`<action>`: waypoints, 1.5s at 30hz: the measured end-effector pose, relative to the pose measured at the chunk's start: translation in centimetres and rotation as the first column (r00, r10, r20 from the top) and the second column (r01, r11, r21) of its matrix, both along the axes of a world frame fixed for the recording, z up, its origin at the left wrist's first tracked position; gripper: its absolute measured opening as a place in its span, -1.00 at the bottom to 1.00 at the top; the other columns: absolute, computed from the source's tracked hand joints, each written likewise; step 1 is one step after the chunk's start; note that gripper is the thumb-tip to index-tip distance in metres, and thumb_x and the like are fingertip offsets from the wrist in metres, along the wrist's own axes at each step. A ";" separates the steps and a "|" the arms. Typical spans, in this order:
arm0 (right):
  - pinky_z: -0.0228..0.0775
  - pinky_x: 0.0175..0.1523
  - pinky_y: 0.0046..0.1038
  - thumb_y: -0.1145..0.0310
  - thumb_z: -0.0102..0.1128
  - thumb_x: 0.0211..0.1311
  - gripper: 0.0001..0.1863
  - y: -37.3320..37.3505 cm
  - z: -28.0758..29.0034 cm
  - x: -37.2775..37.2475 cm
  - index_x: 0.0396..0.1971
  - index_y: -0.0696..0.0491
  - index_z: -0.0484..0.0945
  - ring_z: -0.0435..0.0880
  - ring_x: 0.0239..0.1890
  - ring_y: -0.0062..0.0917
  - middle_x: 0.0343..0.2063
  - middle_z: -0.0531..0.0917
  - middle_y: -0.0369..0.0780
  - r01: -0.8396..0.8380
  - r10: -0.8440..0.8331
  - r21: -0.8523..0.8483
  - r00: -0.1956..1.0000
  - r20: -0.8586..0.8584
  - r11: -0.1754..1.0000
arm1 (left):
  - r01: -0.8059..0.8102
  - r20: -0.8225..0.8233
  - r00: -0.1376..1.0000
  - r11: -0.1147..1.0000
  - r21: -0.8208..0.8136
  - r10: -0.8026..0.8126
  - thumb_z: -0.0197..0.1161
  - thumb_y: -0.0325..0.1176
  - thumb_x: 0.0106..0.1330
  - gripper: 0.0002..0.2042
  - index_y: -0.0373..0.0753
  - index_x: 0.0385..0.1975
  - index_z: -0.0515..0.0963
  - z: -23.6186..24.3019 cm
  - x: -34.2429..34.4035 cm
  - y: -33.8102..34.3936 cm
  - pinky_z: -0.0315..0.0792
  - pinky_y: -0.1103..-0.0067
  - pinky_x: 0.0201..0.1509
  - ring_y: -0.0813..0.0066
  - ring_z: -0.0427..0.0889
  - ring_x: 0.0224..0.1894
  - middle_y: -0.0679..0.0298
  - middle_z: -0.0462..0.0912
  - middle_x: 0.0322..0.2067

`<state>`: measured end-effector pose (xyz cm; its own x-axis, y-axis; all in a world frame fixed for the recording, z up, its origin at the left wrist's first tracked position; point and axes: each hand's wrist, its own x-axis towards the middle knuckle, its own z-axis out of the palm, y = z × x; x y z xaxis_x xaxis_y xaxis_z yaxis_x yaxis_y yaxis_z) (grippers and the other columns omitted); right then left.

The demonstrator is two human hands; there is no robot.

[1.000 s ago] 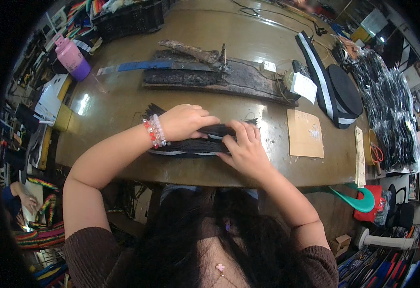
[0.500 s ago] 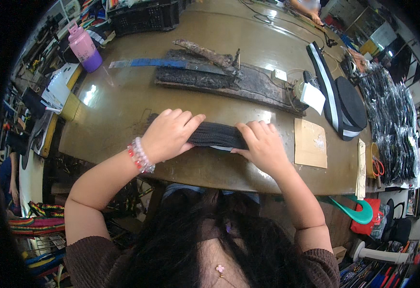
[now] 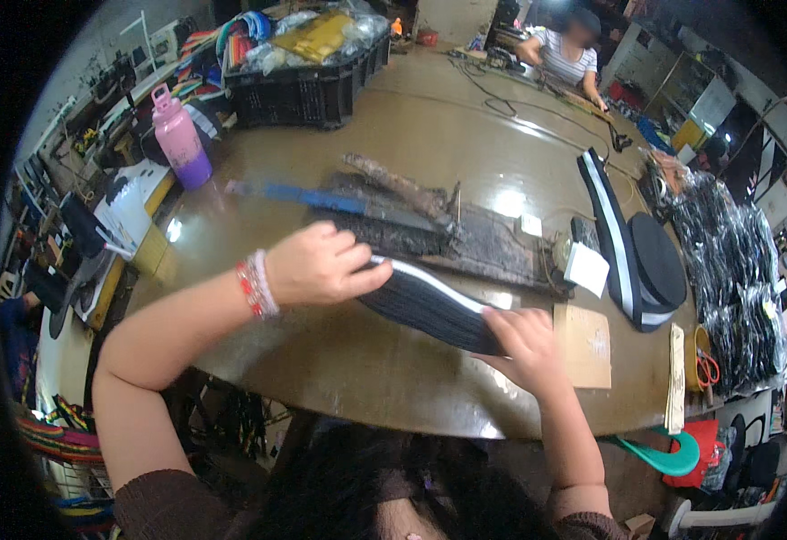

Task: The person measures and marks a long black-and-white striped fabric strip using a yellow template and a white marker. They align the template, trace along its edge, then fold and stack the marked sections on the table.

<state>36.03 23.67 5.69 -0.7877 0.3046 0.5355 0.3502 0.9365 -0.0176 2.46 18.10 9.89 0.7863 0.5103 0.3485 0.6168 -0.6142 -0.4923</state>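
A stack of black webbing strips (image 3: 429, 309) with a white stripe along its upper edge is stretched between my hands, above the near part of the table. My left hand (image 3: 320, 267) is closed on its left end, which sits higher. My right hand (image 3: 524, 346) pinches the right end, tilted lower toward me. Just beyond lies a dark, charred-looking board (image 3: 493, 243) with a blue strip (image 3: 308, 196) and a rough stick-like bar (image 3: 398, 187) on top. Fingers cover both ends of the stack.
Right of my hand lie a cardboard piece (image 3: 583, 346) and a roll of black webbing (image 3: 656, 261). Plastic-wrapped bundles (image 3: 731, 261) line the right edge. A pink-purple bottle (image 3: 180, 139) and black crate (image 3: 294, 97) stand at left. Across the table sits another person (image 3: 565, 58).
The webbing stack has turned and tilted, so its white stripe now shows along the top edge. My hands have moved farther apart. The view has tipped up, showing more of the far side.
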 end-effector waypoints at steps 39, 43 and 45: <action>0.44 -0.33 -0.45 0.58 0.37 -0.09 -0.79 7.4 -8.3 2.6 -0.38 0.13 0.60 0.61 -0.42 -0.39 -0.44 0.64 -0.18 0.226 -0.384 -0.486 0.888 -0.254 0.844 | -0.437 -0.115 0.896 0.801 -0.410 0.430 0.45 -0.45 -0.17 -0.46 -0.09 -0.09 0.45 -9.4 -15.7 34.0 0.47 0.37 0.08 0.14 0.41 0.02 0.25 0.31 0.07; 0.43 -0.36 -0.46 0.59 0.36 -0.08 -0.80 7.5 -8.1 2.5 -0.38 0.12 0.59 0.60 -0.45 -0.41 -0.46 0.63 -0.19 0.234 -0.389 -0.469 0.882 -0.266 0.851 | -0.574 -0.140 0.813 0.741 -0.349 0.565 0.44 -0.47 -0.12 -0.46 -0.12 -0.05 0.44 -10.8 -16.3 38.2 0.47 0.36 0.08 0.11 0.42 0.03 0.22 0.32 0.06; 0.42 -0.37 -0.46 0.59 0.34 -0.07 -0.81 7.3 -8.4 2.8 -0.38 0.12 0.59 0.59 -0.47 -0.40 -0.48 0.62 -0.19 0.236 -0.394 -0.472 0.879 -0.270 0.850 | -0.644 -0.161 0.752 0.659 -0.389 0.639 0.42 -0.46 -0.06 -0.43 -0.12 0.04 0.41 -9.7 -15.1 39.0 0.41 0.35 0.16 0.09 0.39 0.10 0.19 0.30 0.12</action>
<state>38.80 31.00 -2.66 -0.3981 0.7568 0.5185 0.5214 0.6517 -0.5508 -12.65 57.07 0.18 0.2131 0.9770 -0.0090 0.9293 -0.2055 -0.3067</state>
